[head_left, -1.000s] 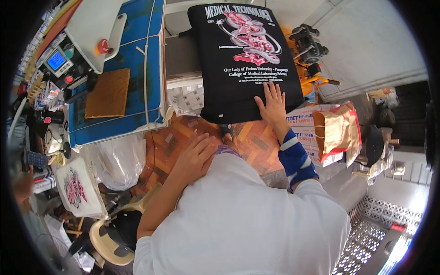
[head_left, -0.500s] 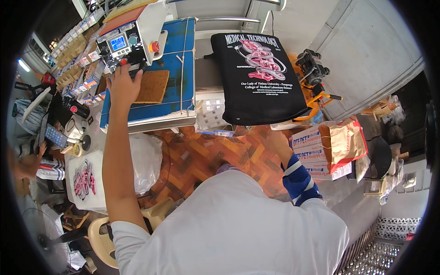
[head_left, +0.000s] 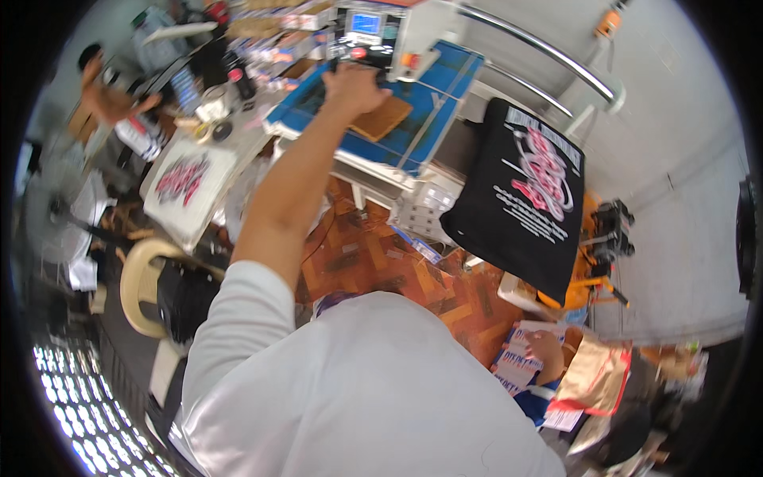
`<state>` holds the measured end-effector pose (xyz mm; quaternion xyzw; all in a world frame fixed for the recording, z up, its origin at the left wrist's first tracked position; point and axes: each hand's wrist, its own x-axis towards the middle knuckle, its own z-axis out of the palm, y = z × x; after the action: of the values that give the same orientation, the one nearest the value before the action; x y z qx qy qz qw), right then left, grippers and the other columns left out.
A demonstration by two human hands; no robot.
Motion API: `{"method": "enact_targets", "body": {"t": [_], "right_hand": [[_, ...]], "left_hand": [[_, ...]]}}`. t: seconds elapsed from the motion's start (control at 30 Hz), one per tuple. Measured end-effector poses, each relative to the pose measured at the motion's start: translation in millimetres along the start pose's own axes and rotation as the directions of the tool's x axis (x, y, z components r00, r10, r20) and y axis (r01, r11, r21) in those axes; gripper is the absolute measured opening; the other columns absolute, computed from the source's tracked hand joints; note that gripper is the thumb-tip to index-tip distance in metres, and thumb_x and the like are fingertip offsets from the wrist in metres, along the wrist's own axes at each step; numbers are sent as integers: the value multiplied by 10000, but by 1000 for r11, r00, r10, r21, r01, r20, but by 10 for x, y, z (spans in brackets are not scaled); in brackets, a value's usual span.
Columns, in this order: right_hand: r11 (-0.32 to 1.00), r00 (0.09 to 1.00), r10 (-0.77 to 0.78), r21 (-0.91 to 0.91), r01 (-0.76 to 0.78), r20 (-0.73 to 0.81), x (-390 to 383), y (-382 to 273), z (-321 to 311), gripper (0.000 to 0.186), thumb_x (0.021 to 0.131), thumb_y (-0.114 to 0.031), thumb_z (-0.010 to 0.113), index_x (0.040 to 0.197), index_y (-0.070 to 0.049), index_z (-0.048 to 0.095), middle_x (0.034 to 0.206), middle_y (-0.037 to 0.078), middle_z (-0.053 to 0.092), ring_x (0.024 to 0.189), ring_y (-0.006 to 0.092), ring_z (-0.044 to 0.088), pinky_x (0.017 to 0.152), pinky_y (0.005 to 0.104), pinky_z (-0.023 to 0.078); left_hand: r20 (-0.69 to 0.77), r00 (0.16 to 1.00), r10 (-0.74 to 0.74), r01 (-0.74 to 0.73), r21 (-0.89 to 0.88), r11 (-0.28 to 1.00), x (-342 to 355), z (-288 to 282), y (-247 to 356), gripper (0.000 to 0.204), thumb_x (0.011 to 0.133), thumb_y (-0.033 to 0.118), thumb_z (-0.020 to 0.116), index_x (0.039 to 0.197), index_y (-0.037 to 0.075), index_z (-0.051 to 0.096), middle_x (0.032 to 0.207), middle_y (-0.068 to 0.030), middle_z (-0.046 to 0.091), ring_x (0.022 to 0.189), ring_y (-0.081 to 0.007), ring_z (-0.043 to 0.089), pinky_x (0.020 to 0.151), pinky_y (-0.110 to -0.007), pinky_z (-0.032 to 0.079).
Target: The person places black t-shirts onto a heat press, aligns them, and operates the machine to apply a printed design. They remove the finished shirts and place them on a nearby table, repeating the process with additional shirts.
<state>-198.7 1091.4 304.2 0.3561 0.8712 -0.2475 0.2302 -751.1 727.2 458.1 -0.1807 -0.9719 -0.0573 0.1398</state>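
Observation:
My left hand [head_left: 355,89] reaches far forward to the heat press [head_left: 409,36], its fingers curled at the black handle below the lit control display. Under that hand, a brown square pad [head_left: 383,119] lies on the blue press bed [head_left: 443,79]. To the right, a black T-shirt [head_left: 485,179] with a pink and white print is spread over another platen. My right hand [head_left: 543,350] hangs low at the right, in front of printed cardboard boxes [head_left: 513,367] and beside a brown paper bag [head_left: 596,374]; its fingers are smeared by motion.
At the left, a table holds a white piece with a pink print [head_left: 183,179]. A beige plastic chair [head_left: 137,290] and a fan [head_left: 60,211] stand nearer. Another person [head_left: 115,103] is at the far left. Orange-framed equipment [head_left: 596,286] stands beyond the T-shirt.
The whole view has swung, moving the press and T-shirt to the right in the picture. My left hand stays at the press handle. My right hand now appears lower, over the boxes.

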Motion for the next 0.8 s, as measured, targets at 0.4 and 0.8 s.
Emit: {"method": "enact_targets", "body": {"t": [0.4,0.8], "right_hand": [[650,431,-442,50,758,-787,529,-2668,-1200,259,921,-191,762,1060,24,721,908,105,727,784,158,677,724,298,537],[920,-76,39,6,392,-996,1494,-4076,-1315,946,909,-726,584,1513,-19,411,1464,278,506,1285,479,544,1062,566,440]], "left_hand": [[-126,957,261,-273,-85,958,-679,25,1210,676,827,365,759,1416,109,549,1452,-173,523,1415,-409,393,1117,-780,242],[183,800,572,-118,-885,450,-2501,657,-1288,191,929,153,646,1079,74,731,1109,-125,698,1113,-324,640,937,-444,518]]}}
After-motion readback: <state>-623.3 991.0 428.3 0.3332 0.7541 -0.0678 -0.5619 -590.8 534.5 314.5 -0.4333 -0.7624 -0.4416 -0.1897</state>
